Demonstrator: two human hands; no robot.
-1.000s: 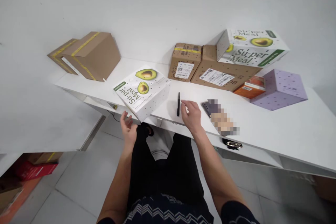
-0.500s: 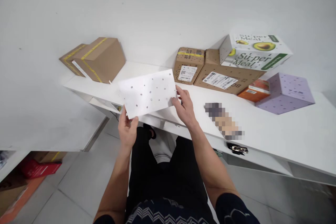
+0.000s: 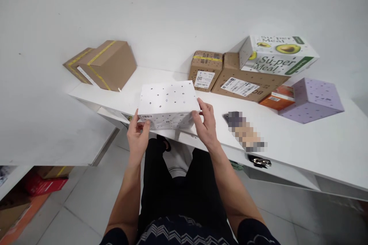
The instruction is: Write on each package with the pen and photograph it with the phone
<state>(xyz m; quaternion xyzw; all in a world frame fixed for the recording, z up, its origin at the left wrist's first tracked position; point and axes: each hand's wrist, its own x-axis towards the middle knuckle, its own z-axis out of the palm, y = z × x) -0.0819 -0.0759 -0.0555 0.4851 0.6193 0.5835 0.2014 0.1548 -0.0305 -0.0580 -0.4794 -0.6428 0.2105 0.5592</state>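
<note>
A white box (image 3: 168, 97) printed with small dark dots is between my two hands above the front edge of the white shelf. Its top and its near side, with a barcode and fine print, face me. My left hand (image 3: 138, 134) grips the near left corner, thumb on the front side. At the right end, my right hand (image 3: 205, 122) holds the box with thumb in front and fingers along the end. Whether the underside touches the shelf is hidden. A phone-shaped, pixelated thing (image 3: 244, 131) lies to the right of my right hand.
Two brown cartons (image 3: 110, 65) with yellow tape stand at the left. Along the wall are a small brown box (image 3: 205, 71), a larger labelled carton (image 3: 244, 84), a white avocado-print box (image 3: 284, 55) on top, an orange box (image 3: 277, 97) and a lilac box (image 3: 313, 101). A metal-linked item (image 3: 260, 161) hangs at the shelf edge.
The white box has been tilted and squared up, so its printed near side now shows below the top. My right hand has shifted slightly right and down with it.
</note>
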